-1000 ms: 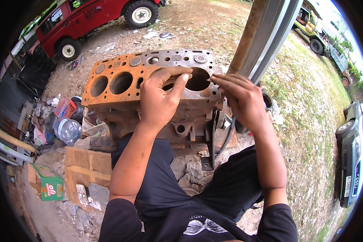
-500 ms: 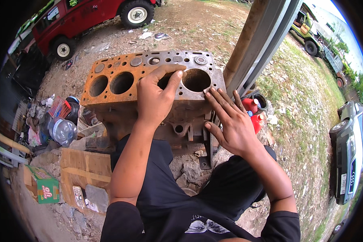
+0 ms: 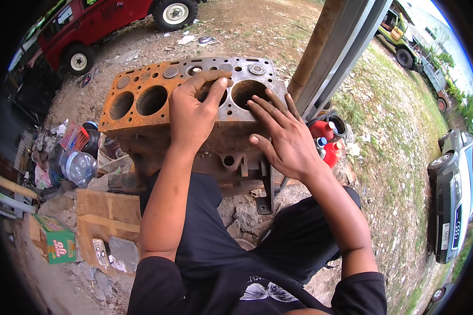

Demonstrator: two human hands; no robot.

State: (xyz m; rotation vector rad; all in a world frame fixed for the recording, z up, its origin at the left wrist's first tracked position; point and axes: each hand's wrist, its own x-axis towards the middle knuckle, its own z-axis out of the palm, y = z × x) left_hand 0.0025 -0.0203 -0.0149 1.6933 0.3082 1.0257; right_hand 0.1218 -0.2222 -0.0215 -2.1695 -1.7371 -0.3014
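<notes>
An engine block (image 3: 157, 122) stands in front of me, its top face orange with rust on the left and bare grey metal on the right. Several round cylinder bores run along it. My left hand (image 3: 194, 107) is over the middle of the top, thumb and index tips close together in a pinch near one bore; whatever is between them is hidden. My right hand (image 3: 289, 134) has its fingers stretched out over the front right of the top face, beside the rightmost bore (image 3: 244, 93), with the thumb apart. Nothing shows clearly under its fingertips.
A post (image 3: 333, 52) rises just behind the block's right end. Red bottles (image 3: 321, 129) stand right of the block. Flattened cardboard (image 3: 108, 210), a green box (image 3: 60, 239) and a clear plastic jug (image 3: 79, 168) are at left. A red vehicle (image 3: 100, 26) and a silver car (image 3: 449, 199) are parked around.
My right hand has slid left and away from me, from the block's right corner toward the rightmost bore. My left hand keeps its place on the block; the view has shifted slightly.
</notes>
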